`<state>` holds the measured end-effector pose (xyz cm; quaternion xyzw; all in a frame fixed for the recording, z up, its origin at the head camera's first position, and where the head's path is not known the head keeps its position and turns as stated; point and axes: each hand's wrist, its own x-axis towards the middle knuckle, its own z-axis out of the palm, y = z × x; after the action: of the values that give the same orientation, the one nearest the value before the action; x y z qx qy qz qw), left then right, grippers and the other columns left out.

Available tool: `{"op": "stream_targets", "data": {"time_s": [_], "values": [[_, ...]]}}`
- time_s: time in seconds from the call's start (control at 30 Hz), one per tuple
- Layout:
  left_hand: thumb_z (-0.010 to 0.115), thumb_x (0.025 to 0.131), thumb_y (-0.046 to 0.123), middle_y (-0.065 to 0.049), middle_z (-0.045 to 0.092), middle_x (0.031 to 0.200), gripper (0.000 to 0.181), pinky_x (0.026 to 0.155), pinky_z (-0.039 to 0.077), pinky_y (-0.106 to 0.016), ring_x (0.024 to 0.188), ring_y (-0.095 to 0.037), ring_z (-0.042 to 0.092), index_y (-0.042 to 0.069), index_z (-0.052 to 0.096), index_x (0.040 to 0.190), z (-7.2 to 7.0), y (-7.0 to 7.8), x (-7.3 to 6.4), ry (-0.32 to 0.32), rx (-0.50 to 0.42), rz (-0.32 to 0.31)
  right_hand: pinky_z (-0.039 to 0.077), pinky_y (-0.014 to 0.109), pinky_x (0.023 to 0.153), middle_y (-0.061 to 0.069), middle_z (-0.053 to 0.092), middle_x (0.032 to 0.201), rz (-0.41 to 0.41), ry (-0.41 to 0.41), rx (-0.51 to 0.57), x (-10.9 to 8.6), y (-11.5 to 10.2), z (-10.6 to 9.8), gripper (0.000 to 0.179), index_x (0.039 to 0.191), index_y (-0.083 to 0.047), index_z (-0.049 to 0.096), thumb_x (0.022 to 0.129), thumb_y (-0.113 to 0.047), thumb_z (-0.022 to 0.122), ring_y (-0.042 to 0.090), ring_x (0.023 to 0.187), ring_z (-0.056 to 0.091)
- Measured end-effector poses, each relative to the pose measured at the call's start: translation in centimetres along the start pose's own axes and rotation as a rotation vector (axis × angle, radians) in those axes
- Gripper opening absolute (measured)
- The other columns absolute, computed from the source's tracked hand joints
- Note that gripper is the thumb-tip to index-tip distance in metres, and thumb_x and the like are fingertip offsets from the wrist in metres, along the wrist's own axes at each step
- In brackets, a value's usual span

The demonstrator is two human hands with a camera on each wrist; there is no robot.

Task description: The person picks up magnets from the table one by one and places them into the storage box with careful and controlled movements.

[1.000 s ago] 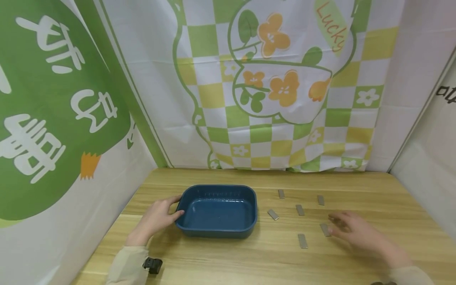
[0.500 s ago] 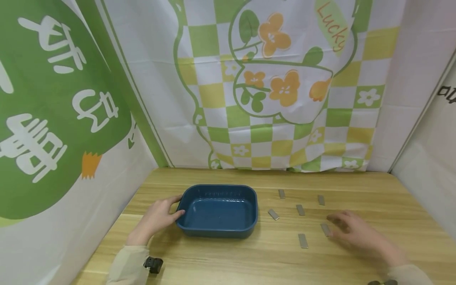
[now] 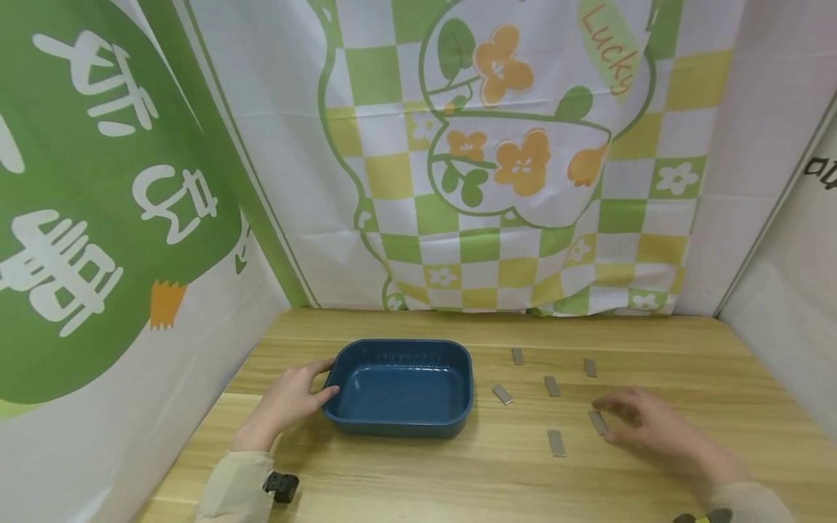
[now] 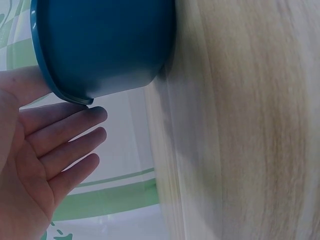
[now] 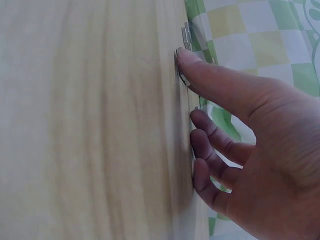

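A dark blue rectangular plastic basin (image 3: 399, 428) stands on the wooden table. My left hand (image 3: 290, 399) pinches its left rim, thumb over the edge and fingers outside; in the left wrist view the fingers of that hand (image 4: 50, 150) are nearly straight beside the basin's wall (image 4: 110, 45). On the right, a small flat grey metal strip (image 3: 598, 423) lies by my right hand (image 3: 647, 428). The thumb tip is right at the strip's near end and the index finger reaches past its far end. In the right wrist view the other fingers of this hand (image 5: 250, 145) bend loosely at the tabletop.
Several similar grey strips lie between basin and right hand, among them a near strip (image 3: 556, 443), a slanted strip (image 3: 502, 394) and a far strip (image 3: 518, 356). Printed cloth (image 3: 510, 261) hangs behind the table (image 3: 425, 487), and more covers the sides.
My right index finger has moved slightly left over the far end of the grey strip, and the thumb has drawn back a little toward me. The left hand and basin stay put.
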<state>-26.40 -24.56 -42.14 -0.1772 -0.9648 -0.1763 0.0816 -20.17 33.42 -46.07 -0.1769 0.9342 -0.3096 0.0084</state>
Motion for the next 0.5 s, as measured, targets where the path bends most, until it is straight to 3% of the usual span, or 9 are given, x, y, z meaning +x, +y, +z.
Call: {"op": "stream_targets", "data": {"time_s": [0.1,0.3,0.5], "values": [[0.068,0.087,0.028,-0.016,0.061,0.127,0.053,0.09,0.049,-0.053,0.11,-0.038,0.06,0.002,0.055,0.131,0.0,0.0,0.0,0.0,0.007,0.002,0.051,0.047,0.088,0.006,0.057,0.121,0.021,-0.011,0.017,0.1,0.2,0.0,0.047,0.119,-0.02,0.063,0.079,-0.042,0.072,0.029,0.109,0.055],[0.068,0.087,0.029,-0.016,0.061,0.127,0.053,0.088,0.05,-0.053,0.108,-0.037,0.062,0.002,0.055,0.131,-0.1,0.0,0.0,-0.004,0.013,0.001,0.049,0.027,0.084,-0.003,0.06,0.115,0.009,-0.02,-0.031,0.6,0.6,-0.1,0.042,0.115,-0.025,0.064,0.079,-0.044,0.072,0.019,0.104,0.056],[0.068,0.087,0.029,-0.016,0.062,0.126,0.053,0.089,0.05,-0.053,0.109,-0.037,0.061,0.001,0.056,0.13,-0.1,0.0,0.0,0.002,0.013,0.006,0.05,0.026,0.082,0.0,0.061,0.114,-0.036,-0.042,-0.034,1.0,0.8,-0.3,0.04,0.114,-0.024,0.064,0.079,-0.042,0.073,0.021,0.102,0.058]]}}
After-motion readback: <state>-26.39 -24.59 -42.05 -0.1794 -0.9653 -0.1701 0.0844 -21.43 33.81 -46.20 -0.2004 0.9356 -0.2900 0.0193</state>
